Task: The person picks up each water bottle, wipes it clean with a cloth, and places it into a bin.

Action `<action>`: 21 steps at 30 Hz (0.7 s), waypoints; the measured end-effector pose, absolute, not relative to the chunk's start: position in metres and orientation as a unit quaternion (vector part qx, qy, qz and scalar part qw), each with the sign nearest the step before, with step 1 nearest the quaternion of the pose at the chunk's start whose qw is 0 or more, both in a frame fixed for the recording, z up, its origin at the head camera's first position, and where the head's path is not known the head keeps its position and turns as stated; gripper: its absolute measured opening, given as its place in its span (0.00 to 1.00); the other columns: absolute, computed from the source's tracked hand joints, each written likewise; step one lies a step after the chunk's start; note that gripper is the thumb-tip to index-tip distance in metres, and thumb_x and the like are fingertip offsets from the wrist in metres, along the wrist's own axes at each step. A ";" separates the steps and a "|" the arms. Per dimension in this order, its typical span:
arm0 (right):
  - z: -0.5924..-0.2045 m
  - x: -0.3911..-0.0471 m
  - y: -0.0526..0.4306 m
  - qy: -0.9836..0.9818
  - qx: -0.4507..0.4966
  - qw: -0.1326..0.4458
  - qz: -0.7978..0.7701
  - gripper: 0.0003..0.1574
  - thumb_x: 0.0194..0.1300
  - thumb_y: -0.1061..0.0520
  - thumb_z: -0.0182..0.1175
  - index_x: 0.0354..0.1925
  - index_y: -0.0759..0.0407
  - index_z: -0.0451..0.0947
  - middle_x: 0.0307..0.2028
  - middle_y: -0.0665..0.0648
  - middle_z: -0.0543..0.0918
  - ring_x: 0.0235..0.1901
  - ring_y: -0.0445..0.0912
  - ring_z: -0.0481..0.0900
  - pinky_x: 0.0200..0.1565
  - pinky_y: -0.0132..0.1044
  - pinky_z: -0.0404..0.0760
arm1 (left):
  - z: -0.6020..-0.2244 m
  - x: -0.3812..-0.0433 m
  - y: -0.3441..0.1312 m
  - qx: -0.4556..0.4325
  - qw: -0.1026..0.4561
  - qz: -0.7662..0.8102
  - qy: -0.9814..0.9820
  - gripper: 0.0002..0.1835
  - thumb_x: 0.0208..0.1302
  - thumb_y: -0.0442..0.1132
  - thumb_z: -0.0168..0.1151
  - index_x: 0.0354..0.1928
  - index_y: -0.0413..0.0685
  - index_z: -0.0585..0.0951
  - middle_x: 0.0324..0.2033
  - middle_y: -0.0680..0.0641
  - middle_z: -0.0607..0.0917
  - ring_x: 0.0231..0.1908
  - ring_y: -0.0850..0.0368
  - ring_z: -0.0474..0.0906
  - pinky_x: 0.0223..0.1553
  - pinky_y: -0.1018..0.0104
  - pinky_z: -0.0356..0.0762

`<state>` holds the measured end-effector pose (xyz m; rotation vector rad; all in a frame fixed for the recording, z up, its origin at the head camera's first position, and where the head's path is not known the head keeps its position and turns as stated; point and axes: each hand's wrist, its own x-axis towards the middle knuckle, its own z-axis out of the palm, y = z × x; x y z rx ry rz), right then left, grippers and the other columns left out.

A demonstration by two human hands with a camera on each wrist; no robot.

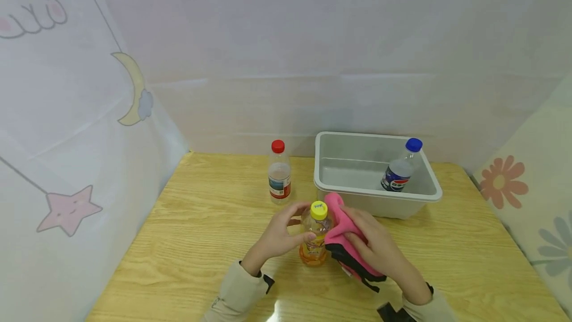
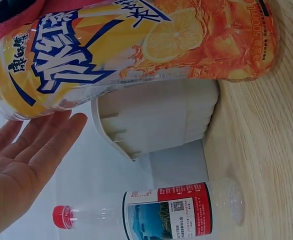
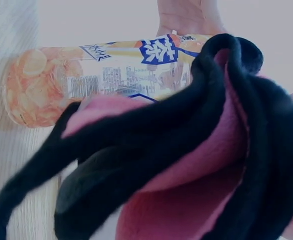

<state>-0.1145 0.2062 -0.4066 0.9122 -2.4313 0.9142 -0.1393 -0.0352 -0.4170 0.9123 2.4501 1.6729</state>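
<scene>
The yellow-capped bottle (image 1: 315,248) is seen upright on the bench (image 1: 201,232), between the thumb and fingers of the left grip (image 1: 280,230) and just left of the right grip (image 1: 373,240). Its cap is cut off in the left wrist view, while in the right wrist view part of its label is covered by the black-trimmed pink cloth (image 1: 341,226), by which most of the right grip is also hidden. The left grip is held loosely spread, contact with the bottle being hard to tell; the cloth is pinched by the right grip.
</scene>
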 end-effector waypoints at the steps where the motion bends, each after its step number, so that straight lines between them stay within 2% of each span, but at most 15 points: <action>1: -0.407 -0.115 0.205 -0.867 0.326 0.191 0.325 0.38 0.50 0.73 0.62 0.61 0.62 0.67 0.50 0.58 0.76 0.45 0.46 0.74 0.42 0.46 0.79 | -0.417 -0.139 -0.035 0.294 0.018 0.539 0.789 0.31 0.56 0.39 0.66 0.60 0.41 0.67 0.53 0.45 0.75 0.53 0.51 0.71 0.49 0.54 0.76; 6: -0.407 -0.116 0.201 -0.872 0.324 0.190 0.312 0.38 0.50 0.72 0.62 0.61 0.62 0.66 0.50 0.59 0.76 0.47 0.49 0.74 0.43 0.49 0.78 | -0.417 -0.139 -0.035 0.296 0.014 0.545 0.784 0.30 0.56 0.39 0.66 0.60 0.41 0.68 0.54 0.45 0.74 0.53 0.49 0.71 0.49 0.54 0.76; 11: -0.406 -0.115 0.196 -0.881 0.319 0.191 0.294 0.38 0.51 0.73 0.62 0.61 0.65 0.65 0.49 0.62 0.76 0.47 0.53 0.75 0.43 0.51 0.79 | -0.418 -0.140 -0.034 0.293 0.005 0.547 0.784 0.30 0.55 0.37 0.67 0.59 0.40 0.69 0.54 0.44 0.75 0.52 0.48 0.72 0.48 0.59 0.77; 17: -0.416 -0.116 0.193 -0.894 0.307 0.182 0.272 0.33 0.51 0.72 0.63 0.57 0.72 0.68 0.44 0.63 0.78 0.42 0.53 0.78 0.41 0.49 0.80 | -0.419 -0.139 -0.033 0.293 0.006 0.551 0.781 0.30 0.54 0.36 0.67 0.59 0.38 0.69 0.53 0.42 0.75 0.52 0.47 0.72 0.47 0.58 0.77; 21: -0.424 -0.117 0.190 -0.892 0.305 0.186 0.275 0.31 0.49 0.72 0.63 0.54 0.72 0.70 0.42 0.63 0.78 0.40 0.52 0.78 0.40 0.48 0.80 | -0.417 -0.138 -0.034 0.291 0.017 0.552 0.781 0.30 0.56 0.37 0.66 0.60 0.38 0.68 0.54 0.43 0.74 0.53 0.48 0.71 0.49 0.60 0.76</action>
